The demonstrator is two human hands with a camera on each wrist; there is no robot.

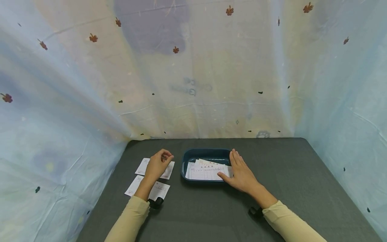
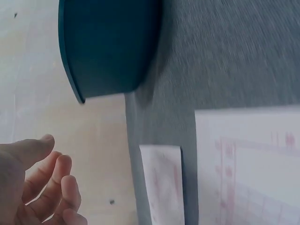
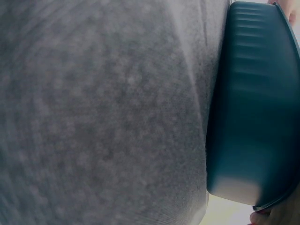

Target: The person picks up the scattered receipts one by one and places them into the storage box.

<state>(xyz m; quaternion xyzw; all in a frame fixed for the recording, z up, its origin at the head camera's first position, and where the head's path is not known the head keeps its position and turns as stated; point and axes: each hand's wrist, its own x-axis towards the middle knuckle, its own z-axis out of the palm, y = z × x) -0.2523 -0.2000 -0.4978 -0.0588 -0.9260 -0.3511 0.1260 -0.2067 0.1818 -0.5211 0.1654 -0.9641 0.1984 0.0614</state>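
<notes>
A dark blue-green tray [image 1: 208, 154] holds a loose pile of printed paper slips [image 1: 203, 174], the top one with a grid. My right hand [image 1: 240, 174] lies over the tray's right end, fingers straight, the thumb reaching over the slips. In the right wrist view the tray's side [image 3: 253, 103] hides most of that hand. My left hand [image 1: 156, 165] hovers left of the tray, fingers loosely bent and holding nothing. Beneath and around it, several printed papers [image 1: 159, 191] lie on the table in two rows; the left hand and forearm partly cover them.
A dark grey cloth covers the table [image 1: 193, 215]. Pale patterned curtains [image 1: 193, 114] hang behind it and along both sides. Black bands [image 1: 156, 203] are worn on both wrists.
</notes>
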